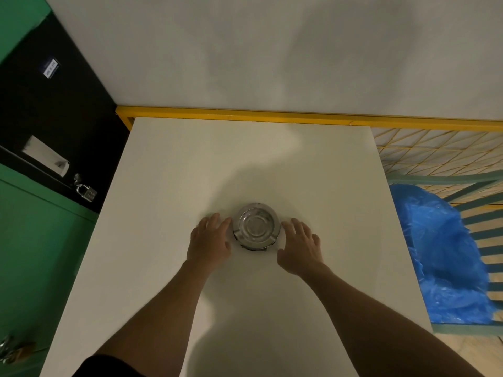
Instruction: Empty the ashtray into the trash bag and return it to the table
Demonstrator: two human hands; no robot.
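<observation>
Left hand (211,240) flat, fingers spread, grasping nothing, just left of ashtray (256,227). Round metal ashtray upright on white table (168,186), between both palms. Right hand (300,247) likewise spread and empty, just beside rim. Farther right, blue trash bag (441,257) off table edge.

trash bag (446,254) cut off right, ashtray (256,227) contents unclear

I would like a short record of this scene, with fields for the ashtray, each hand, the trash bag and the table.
ashtray: round, metal, upright on the table, contents unclear
left hand: open, beside the ashtray
right hand: open, at the other side
trash bag: blue, right of the table
table: white
</observation>
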